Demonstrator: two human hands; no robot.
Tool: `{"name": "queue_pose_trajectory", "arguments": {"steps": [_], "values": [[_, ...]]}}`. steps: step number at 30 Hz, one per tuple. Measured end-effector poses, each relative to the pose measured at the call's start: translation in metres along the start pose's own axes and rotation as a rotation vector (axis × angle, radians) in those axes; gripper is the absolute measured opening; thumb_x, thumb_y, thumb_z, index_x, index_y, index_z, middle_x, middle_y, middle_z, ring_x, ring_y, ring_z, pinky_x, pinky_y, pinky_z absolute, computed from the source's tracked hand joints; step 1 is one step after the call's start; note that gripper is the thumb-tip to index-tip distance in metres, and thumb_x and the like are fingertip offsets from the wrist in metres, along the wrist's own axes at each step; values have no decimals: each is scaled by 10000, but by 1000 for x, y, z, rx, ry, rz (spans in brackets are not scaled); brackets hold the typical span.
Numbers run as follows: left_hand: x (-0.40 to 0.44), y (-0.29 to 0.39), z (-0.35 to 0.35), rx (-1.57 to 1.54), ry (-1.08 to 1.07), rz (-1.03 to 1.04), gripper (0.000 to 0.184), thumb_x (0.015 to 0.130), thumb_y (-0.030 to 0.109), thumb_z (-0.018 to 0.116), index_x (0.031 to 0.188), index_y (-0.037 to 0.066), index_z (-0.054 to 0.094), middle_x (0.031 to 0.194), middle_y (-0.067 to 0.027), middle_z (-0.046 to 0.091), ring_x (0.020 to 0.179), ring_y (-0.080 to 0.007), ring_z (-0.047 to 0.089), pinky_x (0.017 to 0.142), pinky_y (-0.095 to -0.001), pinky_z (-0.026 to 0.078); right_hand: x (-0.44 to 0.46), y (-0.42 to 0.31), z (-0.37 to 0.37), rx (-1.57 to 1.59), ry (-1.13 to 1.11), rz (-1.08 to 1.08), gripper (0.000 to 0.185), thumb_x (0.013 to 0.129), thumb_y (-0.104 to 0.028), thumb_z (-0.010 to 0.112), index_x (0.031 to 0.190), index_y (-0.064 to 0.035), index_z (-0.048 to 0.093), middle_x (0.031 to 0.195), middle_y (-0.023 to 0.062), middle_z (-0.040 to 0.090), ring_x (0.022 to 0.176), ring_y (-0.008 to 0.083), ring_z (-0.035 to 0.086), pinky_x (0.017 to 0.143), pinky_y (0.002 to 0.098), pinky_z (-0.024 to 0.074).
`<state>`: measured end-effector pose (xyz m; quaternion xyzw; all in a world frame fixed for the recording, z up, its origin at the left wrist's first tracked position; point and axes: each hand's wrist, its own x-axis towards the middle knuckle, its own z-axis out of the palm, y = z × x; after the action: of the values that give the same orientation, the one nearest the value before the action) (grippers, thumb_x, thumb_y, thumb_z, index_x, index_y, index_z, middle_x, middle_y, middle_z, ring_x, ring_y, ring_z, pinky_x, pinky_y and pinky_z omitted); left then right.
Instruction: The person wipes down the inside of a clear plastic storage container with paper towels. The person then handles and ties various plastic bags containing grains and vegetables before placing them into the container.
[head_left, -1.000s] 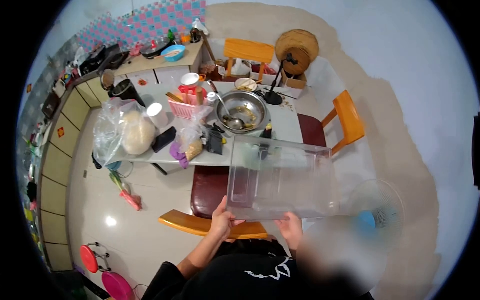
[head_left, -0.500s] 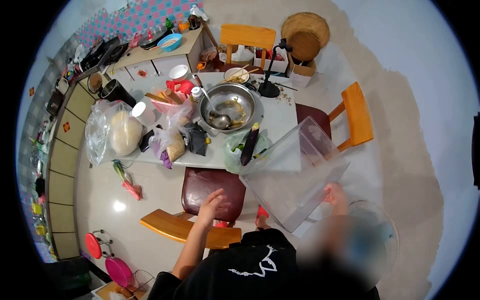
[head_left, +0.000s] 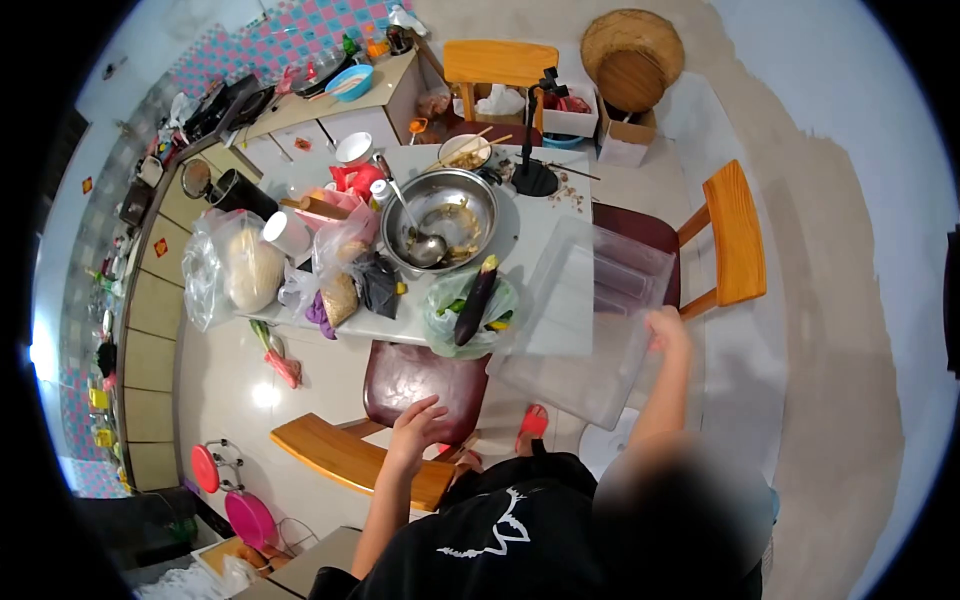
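Note:
My right hand (head_left: pixel 665 328) grips the right rim of a clear plastic box (head_left: pixel 570 375), which juts past the table's right corner and hides part of the tabletop and a chair seat behind its see-through walls. My left hand (head_left: pixel 418 430) hovers with fingers apart, holding nothing, above a wooden chair's backrest and dark red seat (head_left: pixel 425 385). A dark eggplant (head_left: pixel 476 302) lies on a green-tinted plastic bag (head_left: pixel 445 325) at the table's front edge, left of the box. Beyond them stands a metal basin (head_left: pixel 480 225) with a ladle (head_left: pixel 428 250) and food scraps.
The white table (head_left: pixel 545 230) also bears a pink basket (head_left: pixel 325 205), a bowl with chopsticks (head_left: pixel 465 152), several plastic bags and a black stand (head_left: pixel 535 178). A wooden chair (head_left: pixel 735 235) stands right. Spring onions (head_left: pixel 275 355) and a pink basin (head_left: pixel 250 518) are on the floor at left.
The clear box has swung from a slanted position to a more level one, its far end now over the table's corner. My right hand has moved up with it. My left hand stays free.

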<state>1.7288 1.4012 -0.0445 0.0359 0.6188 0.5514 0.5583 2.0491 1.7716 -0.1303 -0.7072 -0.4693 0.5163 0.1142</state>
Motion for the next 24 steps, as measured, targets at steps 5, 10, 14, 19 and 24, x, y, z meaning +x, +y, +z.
{"name": "queue_pose_trajectory", "arguments": {"steps": [5, 10, 14, 19, 24], "values": [[-9, 5, 3, -23, 123, 61, 373, 859, 166, 500, 1183, -15, 458, 1039, -172, 575, 871, -258, 608, 778, -364, 496, 34, -49, 18, -248, 124, -106, 135, 718, -88, 570, 788, 27, 567, 748, 145, 592, 588, 255, 612, 461, 352, 502], [-16, 13, 0, -61, 155, 99, 356, 863, 168, 486, 1176, -2, 470, 1044, -149, 582, 873, -248, 610, 767, -342, 488, 40, -68, 34, -279, 244, -376, 252, 742, -126, 558, 942, 22, 600, 881, 181, 624, 776, 292, 623, 665, 351, 502], [-14, 12, -20, -106, 153, 123, 339, 873, 164, 488, 1180, 19, 478, 1057, -131, 574, 878, -225, 608, 734, -307, 485, 16, -73, 61, -258, 393, -580, 411, 755, -176, 558, 1128, -2, 537, 1090, 217, 567, 1034, 335, 529, 897, 365, 408], [-15, 10, -59, -218, 237, 232, 304, 890, 143, 476, 1173, 33, 493, 1041, -106, 569, 838, -171, 604, 681, -244, 470, -77, -92, 118, -262, 477, -904, 326, 736, -82, 563, 1052, -6, 553, 1078, 175, 560, 1081, 325, 487, 941, 372, 367], [-17, 5, -107, -302, 351, 355, 286, 885, 121, 484, 1156, 33, 506, 1051, -88, 567, 843, -141, 598, 663, -217, 452, -194, -104, 237, -121, -183, -1106, 181, 752, -51, 551, 923, -32, 609, 1050, 131, 595, 1005, 278, 554, 877, 338, 417]]}}
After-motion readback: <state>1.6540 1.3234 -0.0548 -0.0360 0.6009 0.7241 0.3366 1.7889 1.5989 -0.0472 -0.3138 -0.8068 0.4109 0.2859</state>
